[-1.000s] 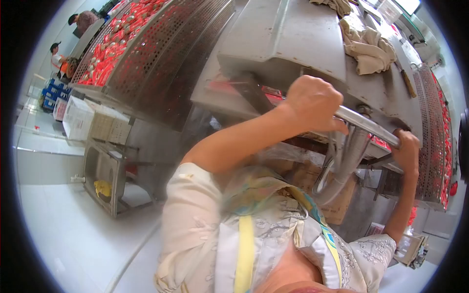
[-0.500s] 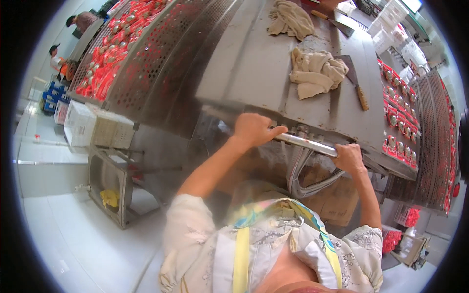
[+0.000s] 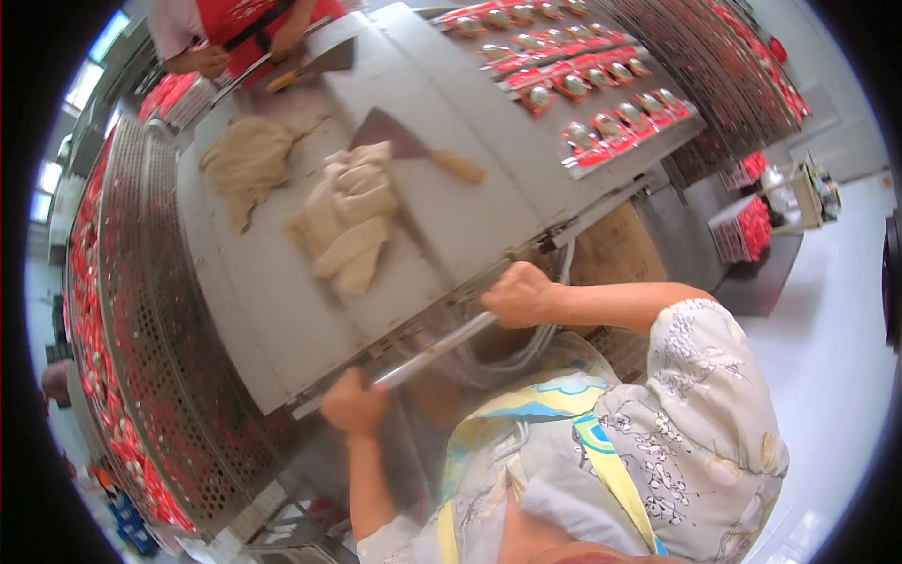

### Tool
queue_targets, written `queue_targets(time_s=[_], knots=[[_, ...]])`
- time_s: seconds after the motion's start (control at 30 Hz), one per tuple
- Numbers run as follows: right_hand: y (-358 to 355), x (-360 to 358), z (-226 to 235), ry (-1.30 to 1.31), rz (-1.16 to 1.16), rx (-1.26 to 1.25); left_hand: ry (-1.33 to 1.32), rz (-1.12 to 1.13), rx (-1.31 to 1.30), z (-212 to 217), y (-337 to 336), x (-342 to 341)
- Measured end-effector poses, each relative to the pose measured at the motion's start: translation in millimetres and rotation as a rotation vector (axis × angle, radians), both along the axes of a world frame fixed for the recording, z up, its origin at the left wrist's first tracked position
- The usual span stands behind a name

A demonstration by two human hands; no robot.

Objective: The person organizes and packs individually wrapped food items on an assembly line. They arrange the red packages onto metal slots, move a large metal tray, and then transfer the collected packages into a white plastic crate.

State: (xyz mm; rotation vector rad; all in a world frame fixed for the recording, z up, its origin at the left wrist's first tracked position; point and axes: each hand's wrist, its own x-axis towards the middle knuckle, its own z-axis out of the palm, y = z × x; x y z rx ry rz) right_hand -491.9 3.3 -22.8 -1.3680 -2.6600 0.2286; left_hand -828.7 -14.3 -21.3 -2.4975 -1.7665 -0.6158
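My left hand [image 3: 355, 404], a little blurred, is closed round the left part of a metal bar [image 3: 437, 349] along the near edge of a steel machine top [image 3: 470, 103]. Farther right, my right hand [image 3: 520, 295] grips the same bar in a fist. Two crumpled beige cloths lie on the steel: a nearer cloth [image 3: 349, 211] and a farther cloth [image 3: 246, 164]. Partly against the nearer cloth rests a scraper [image 3: 458, 166] with a wooden handle. Another scraper [image 3: 324, 60] lies by the far edge.
Several red-backed packs [image 3: 615, 127] lie in rows right of the steel top. Perforated metal racks, a left rack [image 3: 141, 310] and a right rack [image 3: 700, 80], flank it with more red packs. A co-worker in a red apron [image 3: 249, 21] stands opposite. Crates of red pieces [image 3: 742, 228] stand at right.
The view has swung round, so the machine top and bar now slant up to the right. Both hands stay on the bar. The co-worker's apron and hands have come into view.
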Motion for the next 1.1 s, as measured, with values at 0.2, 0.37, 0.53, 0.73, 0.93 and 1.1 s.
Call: queue_targets(time_s=[0.2, 0.37, 0.53, 0.73, 0.93, 1.1], knots=[[-0.7, 22.7, 11.1, 0.321, 0.183, -0.063, -0.469, 0.116, 0.250, 13.6, -7.3, 33.2], [-21.9, 101.1, 6.7, 0.848, 0.379, 0.239, -0.728, 0.262, 0.309, 11.5, -8.5, 156.3], [-64.5, 285.9, -23.5, 0.661, -0.072, 0.065, -0.584, -0.234, 0.082, -4.9, 16.9, 353.4], [-70.2, 432.0, -38.6, 0.432, -0.441, 0.102, -0.460, -0.342, -0.178, -32.8, 70.8, 531.7], [-33.4, 517.9, -55.5, 0.372, -0.696, 0.058, -0.018, 0.028, -0.276, -61.8, 133.8, 602.7], [36.1, 595.2, -62.9, 0.201, -0.864, 0.110, 0.266, 0.174, -0.356, -62.0, 161.8, 650.6]])
